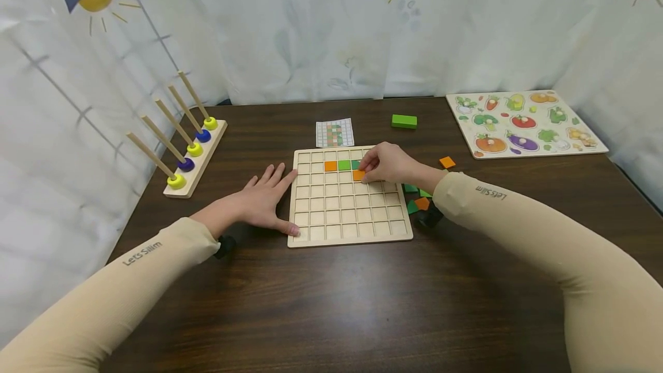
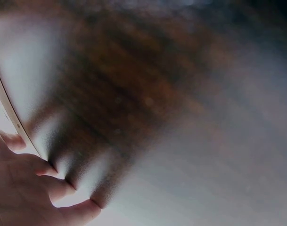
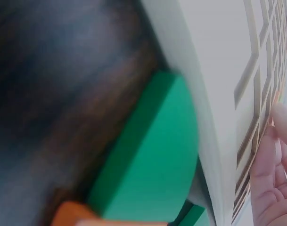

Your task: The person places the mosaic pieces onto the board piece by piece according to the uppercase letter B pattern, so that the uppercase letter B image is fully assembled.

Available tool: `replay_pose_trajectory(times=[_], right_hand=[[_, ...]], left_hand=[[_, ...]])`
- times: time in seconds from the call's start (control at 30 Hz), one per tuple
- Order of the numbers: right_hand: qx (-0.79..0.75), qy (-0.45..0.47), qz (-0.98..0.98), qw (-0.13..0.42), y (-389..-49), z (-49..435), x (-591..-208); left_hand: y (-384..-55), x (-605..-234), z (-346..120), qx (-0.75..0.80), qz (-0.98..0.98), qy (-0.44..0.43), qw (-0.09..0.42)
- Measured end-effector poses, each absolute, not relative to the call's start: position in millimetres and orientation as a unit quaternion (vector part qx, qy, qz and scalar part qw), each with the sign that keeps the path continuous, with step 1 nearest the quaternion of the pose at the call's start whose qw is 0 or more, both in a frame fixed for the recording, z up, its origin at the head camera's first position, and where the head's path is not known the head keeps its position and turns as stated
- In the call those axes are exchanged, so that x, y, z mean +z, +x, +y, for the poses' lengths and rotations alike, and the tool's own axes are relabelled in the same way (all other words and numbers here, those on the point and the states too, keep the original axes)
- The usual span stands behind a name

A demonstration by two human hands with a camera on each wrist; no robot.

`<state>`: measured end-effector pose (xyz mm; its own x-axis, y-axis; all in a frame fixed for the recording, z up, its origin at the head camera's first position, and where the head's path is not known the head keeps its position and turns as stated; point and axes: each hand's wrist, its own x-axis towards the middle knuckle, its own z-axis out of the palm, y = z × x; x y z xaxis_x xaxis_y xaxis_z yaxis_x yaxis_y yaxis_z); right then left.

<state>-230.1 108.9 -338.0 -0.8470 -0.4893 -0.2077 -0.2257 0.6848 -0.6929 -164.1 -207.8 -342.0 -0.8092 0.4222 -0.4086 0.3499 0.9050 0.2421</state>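
Note:
A wooden grid board (image 1: 348,217) lies on the dark table. In its upper rows are an orange tile (image 1: 330,166), a light green tile (image 1: 344,164) and a darker green tile (image 1: 355,164). My right hand (image 1: 389,164) is over the board, its thumb and fingers pinching another orange tile (image 1: 358,175) at a cell just below that row; the fingertips partly cover it. My left hand (image 1: 265,200) is spread at the board's left side, thumb on the board's lower left corner. In the left wrist view, the left fingers (image 2: 82,212) reach down to the tabletop.
Loose green and orange pieces (image 1: 422,204) lie at the board's right edge, partly hidden by the right wrist. A printed pattern card (image 1: 334,133), a green block (image 1: 404,121) and a loose orange piece (image 1: 447,162) are around it. A peg stand (image 1: 199,157) and a vegetable puzzle (image 1: 499,122) stand further out.

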Motion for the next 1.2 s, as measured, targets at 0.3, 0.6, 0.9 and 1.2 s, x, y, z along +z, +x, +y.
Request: replay_pose_trajectory(times=[0.3,0.6,0.9,1.2], right_hand=[[-0.314,-0.201,0.913,0.167,-229,153,-333],[-0.246,-0.248,0.919,0.185,-218,188,-335],[-0.218,-0.271,0.922,0.173,-212,190,-336],[-0.26,-0.25,0.914,0.187,-211,193,-334]], left_hand=[[-164,-341,-208,0.081,0.947,0.204,0.234],[-164,-339,-208,0.079,0.947,0.203,0.237],[-164,-340,-207,0.08,0.947,0.202,0.239],[-164,-340,-207,0.076,0.947,0.203,0.237]])
